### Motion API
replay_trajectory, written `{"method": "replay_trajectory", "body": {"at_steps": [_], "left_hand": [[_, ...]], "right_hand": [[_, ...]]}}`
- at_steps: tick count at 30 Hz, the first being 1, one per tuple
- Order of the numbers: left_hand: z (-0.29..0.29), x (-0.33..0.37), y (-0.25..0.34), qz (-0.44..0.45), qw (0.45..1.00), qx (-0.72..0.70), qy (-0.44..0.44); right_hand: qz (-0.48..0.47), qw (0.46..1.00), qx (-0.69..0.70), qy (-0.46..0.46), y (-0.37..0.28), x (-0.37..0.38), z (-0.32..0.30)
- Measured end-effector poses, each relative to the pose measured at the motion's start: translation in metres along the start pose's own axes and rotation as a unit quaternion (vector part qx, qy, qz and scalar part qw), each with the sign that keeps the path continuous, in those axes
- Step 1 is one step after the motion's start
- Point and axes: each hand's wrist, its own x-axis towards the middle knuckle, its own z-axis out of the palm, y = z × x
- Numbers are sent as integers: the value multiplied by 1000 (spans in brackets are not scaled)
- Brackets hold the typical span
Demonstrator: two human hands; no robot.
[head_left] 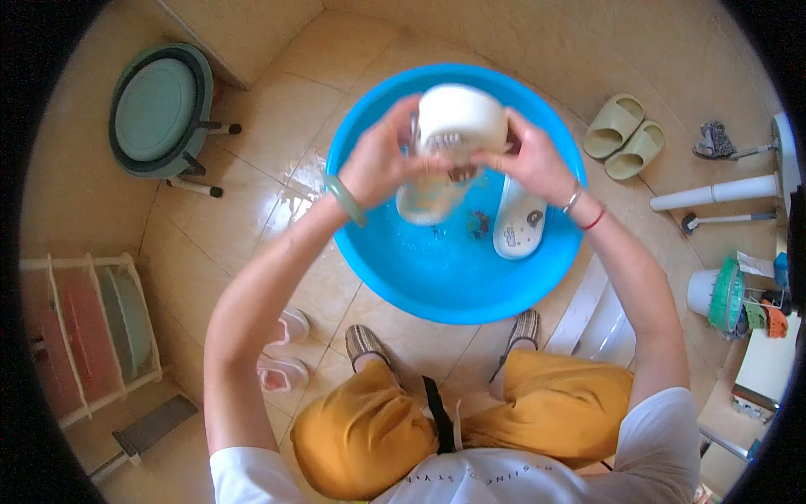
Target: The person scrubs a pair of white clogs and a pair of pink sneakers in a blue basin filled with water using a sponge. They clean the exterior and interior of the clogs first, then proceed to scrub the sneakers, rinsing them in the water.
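Between my two hands, over a large blue basin (457, 294), is a white clog (462, 113) with small charms on it. My left hand (388, 151) grips its left side and my right hand (531, 158) its right side, fingers curled around it. Motion blurs the clog's lower part. Inside the basin, by its right wall, a second white clog (520, 223) with charms rests under my right wrist. A little water and a small dark, colourful patch (478, 224) show on the basin's bottom.
Pale green slippers (623, 134) lie right of the basin. Folded green tubs (159, 109) lean at the far left, above a rack of basins (92, 328). Pink shoes (284, 374) stand near my left foot. Brushes and a white bucket (703, 292) are at right. The tiled floor looks wet.
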Motion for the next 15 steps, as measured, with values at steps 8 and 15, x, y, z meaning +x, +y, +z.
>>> {"method": "replay_trajectory", "body": {"at_steps": [8,15], "left_hand": [[7,-24,83,100,989,-20,107],[9,-32,49,24,996,-11,89]], "right_hand": [[-295,943,-44,150,-70,-25,-17],[-172,981,32,88,-36,-24,1]]}}
